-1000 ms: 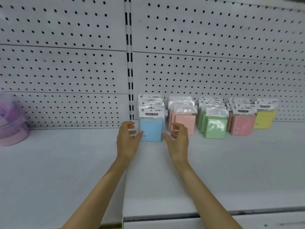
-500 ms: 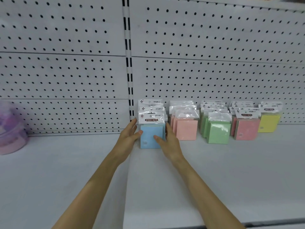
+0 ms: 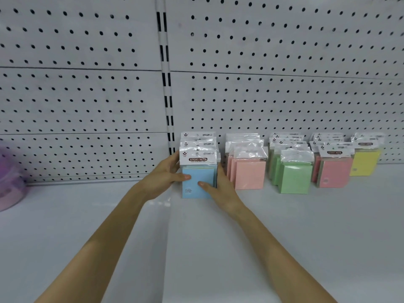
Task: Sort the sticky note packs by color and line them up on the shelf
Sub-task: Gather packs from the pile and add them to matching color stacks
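Sticky note packs stand in rows by color against the pegboard on the white shelf (image 3: 284,226): blue packs (image 3: 197,171), light pink packs (image 3: 249,173), green packs (image 3: 295,178), darker pink packs (image 3: 334,172) and yellow packs (image 3: 365,162). My left hand (image 3: 162,178) presses the left side of the blue row, thumb on the front pack's face. My right hand (image 3: 220,189) clasps the row's right side, thumb also on the front pack. The fingers of both hands are hidden behind the packs.
A blurred purple container (image 3: 9,180) sits at the far left of the shelf. A white pegboard wall (image 3: 284,95) with a slotted upright (image 3: 167,95) backs the shelf. Bare shelf surface lies in front of the packs.
Both hands moved forward and closed in from open beside the blue packs to clasping the row from both sides. The camera came closer.
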